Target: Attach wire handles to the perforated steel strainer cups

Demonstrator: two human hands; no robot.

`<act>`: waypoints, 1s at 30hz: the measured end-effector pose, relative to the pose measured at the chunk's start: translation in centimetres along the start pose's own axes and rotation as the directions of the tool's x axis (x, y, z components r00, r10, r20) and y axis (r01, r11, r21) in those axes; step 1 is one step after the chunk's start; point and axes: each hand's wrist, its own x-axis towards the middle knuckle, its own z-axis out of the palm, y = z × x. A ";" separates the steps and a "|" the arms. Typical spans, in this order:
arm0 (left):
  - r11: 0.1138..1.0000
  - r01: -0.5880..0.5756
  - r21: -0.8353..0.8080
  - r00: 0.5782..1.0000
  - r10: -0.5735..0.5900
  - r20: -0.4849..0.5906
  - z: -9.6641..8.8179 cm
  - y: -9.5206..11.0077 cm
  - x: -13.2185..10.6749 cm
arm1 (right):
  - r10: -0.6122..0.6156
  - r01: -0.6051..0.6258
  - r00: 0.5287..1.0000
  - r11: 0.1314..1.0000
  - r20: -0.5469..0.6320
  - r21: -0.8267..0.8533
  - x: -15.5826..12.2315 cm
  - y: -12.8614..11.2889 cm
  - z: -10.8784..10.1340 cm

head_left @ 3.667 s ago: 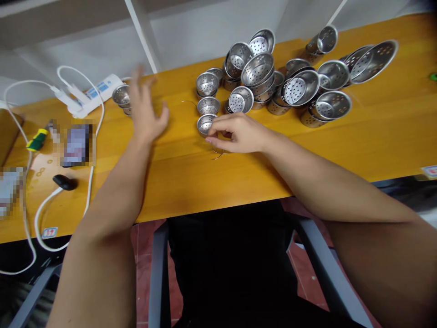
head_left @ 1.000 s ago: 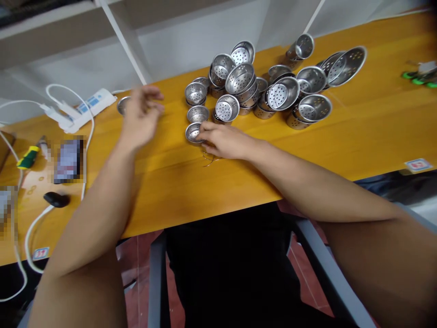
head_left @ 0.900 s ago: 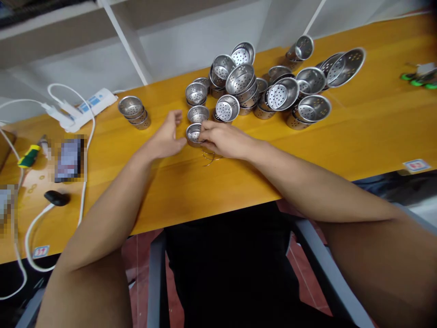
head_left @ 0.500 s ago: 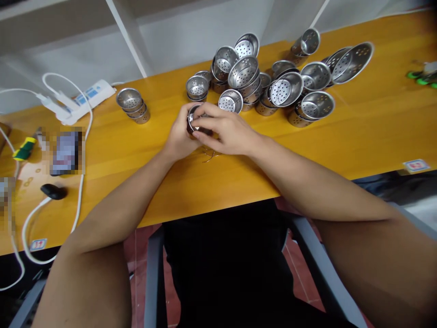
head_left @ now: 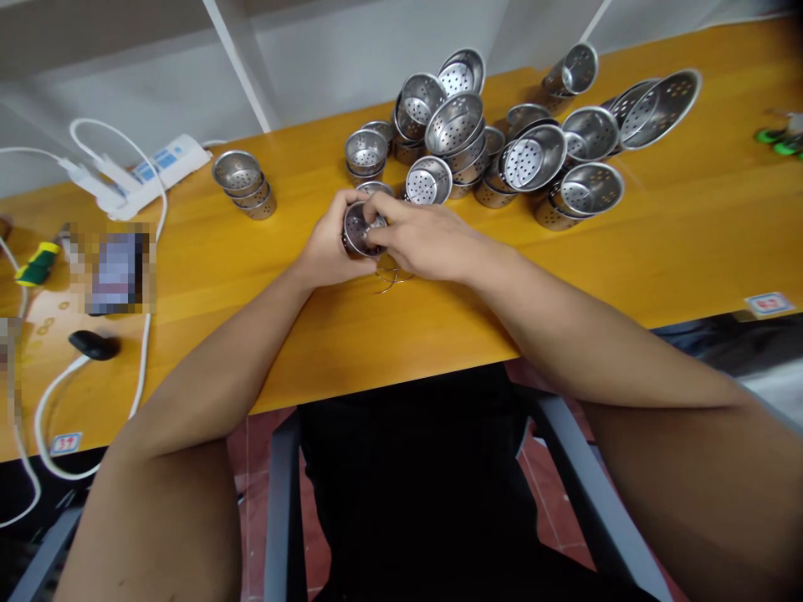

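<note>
A small perforated steel cup is held tipped toward me between both hands, just above the yellow table. My left hand wraps its left side, fingers curled round the wall. My right hand pinches its right rim, fingertips at the opening. Thin wire rings lie on the wood under my right hand. Another cup stands right behind the held one. A short stack of the same cups sits to the left.
A big heap of perforated steel cups fills the back middle and right. At left lie a white power strip with cables, a green-handled screwdriver and a black mouse. Green items sit far right.
My left hand came back from the stack at the left and joined the right hand. Together they lifted the nearest cup off the table and tipped it toward me.
</note>
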 end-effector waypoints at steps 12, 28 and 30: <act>0.895 -0.368 -0.253 0.929 0.342 -0.142 1.7 -4.7 1.6 | -0.199 0.230 0.971 0.924 -0.129 0.306 0.3 0.8 -0.3; 0.864 -0.475 -0.168 0.875 0.443 -0.193 1.3 -4.8 1.8 | 0.274 0.127 0.887 0.631 -0.373 0.765 1.8 0.8 1.3; 0.893 -0.429 -0.136 0.888 0.390 -0.244 0.7 -5.4 2.3 | 0.343 0.125 0.868 0.550 -0.360 0.825 1.8 0.8 1.1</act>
